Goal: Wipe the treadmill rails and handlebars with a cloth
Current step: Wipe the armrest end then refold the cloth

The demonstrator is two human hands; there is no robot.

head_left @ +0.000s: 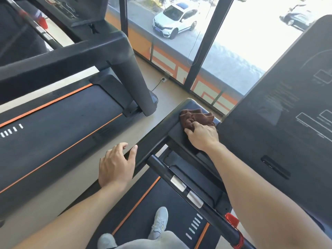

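Cloth [197, 118], brown, bunched on far end of left handrail [161, 133] beside console [280, 112]; right hand [203, 135] grips it. Left hand [116, 164] relaxed, thumb touching rail. Risk: bunched cloth skips edges, or slips off rail's far end.

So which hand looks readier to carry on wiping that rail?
The right hand: its fingers already grip the brown cloth on the rail's flat end. The left hand holds no cloth and just rests on the rail.

Landmark: we take the window frame [201, 51].
Outside it: white car [175, 20].
Below it: wall socket [163, 79].
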